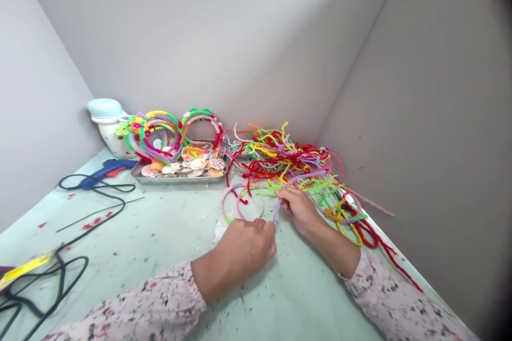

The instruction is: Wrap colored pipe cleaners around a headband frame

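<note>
My left hand [248, 245] is closed in a fist around a thin headband [222, 203], part of it wrapped in pink, lilac and green fuzzy wire and part bare. A purple pipe cleaner [276, 212] runs up from this fist to my right hand [299, 209]. There my fingers pinch it, and its free end stretches on to the right. A pink pipe cleaner [239, 203] curves up by the headband. What lies inside the left fist is hidden. Behind both hands spreads a tangled heap of coloured pipe cleaners [280, 157].
A metal tray [180, 179] holds shells [196, 164] and finished wrapped headbands [202, 115]. Left of it lie a blue glue gun [104, 171] and its black cord [116, 213]. A white jar [112, 136] with a blue lid stands in the corner. Walls enclose the table [168, 234].
</note>
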A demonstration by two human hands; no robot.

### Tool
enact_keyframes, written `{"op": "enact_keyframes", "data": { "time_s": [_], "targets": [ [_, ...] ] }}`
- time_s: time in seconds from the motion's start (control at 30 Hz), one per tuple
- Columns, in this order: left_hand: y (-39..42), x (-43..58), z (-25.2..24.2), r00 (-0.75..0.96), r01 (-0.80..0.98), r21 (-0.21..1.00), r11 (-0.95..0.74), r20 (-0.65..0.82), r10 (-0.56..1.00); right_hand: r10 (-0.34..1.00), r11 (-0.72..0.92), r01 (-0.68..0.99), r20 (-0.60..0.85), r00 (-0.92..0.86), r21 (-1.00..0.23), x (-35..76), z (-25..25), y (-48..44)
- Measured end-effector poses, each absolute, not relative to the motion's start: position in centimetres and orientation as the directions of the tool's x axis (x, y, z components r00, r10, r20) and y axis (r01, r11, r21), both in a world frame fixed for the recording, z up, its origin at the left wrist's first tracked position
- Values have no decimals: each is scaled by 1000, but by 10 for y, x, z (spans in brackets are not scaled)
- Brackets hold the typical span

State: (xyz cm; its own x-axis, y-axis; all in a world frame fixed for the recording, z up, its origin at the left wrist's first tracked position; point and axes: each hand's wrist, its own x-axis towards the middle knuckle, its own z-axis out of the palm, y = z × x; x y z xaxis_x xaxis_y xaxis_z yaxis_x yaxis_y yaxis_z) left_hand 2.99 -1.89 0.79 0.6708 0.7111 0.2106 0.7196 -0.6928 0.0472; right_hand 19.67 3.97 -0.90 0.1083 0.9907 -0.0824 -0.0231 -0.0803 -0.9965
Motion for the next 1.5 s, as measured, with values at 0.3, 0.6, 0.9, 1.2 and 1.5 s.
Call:
{"op": "enact_keyframes", "data": {
  "time_s": [0.3, 0.6, 0.9, 1.2, 1.5],
  "targets": [
    [-19, 28, 2, 469, 624, 671, -400, 88, 879, 994, 21, 44, 25, 102, -999, 200, -14, 39],
    [-3, 29, -4, 504, 93, 994, 50, -91, 859, 994, 91, 196, 79, -69, -976, 187, -2, 21],
    [-2, 31, -1, 486, 96, 980, 174, -198, 851, 995, 104, 159, 103, -16, -982, 189, -1, 23],
    [-8, 30, 3, 464, 260, 966, -3, -123, 878, 988, 98, 73, 106, 116, -992, 202, -9, 36],
    [-18, 31, 12, 446, 771, 495, -400, 27, 894, 996, -72, 71, -68, 57, -995, 202, -5, 40]
  ]
}}
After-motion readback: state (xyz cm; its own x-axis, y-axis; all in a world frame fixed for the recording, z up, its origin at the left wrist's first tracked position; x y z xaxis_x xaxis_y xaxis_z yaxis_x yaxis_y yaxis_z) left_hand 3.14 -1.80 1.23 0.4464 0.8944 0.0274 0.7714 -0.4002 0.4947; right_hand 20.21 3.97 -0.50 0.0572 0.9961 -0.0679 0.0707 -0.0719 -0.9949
